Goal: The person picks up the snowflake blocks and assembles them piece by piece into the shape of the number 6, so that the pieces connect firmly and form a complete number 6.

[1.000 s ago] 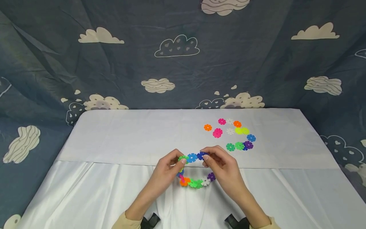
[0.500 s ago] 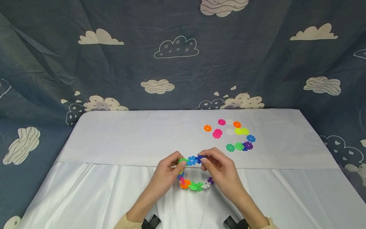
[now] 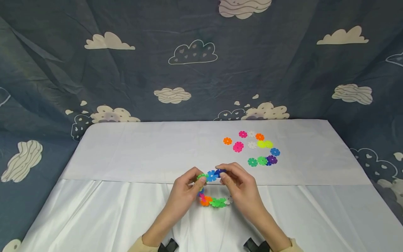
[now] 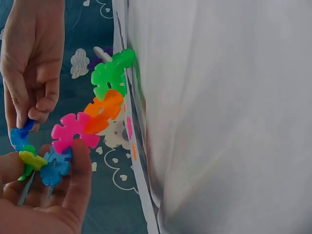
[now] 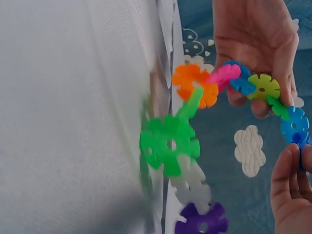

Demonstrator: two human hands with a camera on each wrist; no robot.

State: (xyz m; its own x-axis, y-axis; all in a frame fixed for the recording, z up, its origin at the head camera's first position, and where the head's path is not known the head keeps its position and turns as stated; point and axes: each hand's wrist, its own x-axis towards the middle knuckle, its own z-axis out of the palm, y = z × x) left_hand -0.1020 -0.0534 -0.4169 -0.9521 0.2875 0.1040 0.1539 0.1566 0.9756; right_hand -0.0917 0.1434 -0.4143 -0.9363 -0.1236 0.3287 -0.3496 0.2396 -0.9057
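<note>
A chain of interlocked notched flower discs hangs in a curve between both hands above the front of the table. My left hand pinches its green disc between thumb and fingers. The light blue disc spans the gap between the hands. With thumb and fingertips my right hand pinches the dark blue disc, which joins the light blue one. Lower in the loop come a pink disc, an orange disc, green discs, a white disc and a purple disc at the free end.
Loose discs lie on the white table beyond my right hand: an orange disc, pink discs, yellow discs, a teal-green disc and a purple disc, among others. A dark cloud-print cloth hangs behind the table.
My right hand has shifted slightly left, closer to my left hand, and the dark blue disc has tilted. The purple end of the chain has passed out of the head view behind my right hand.
</note>
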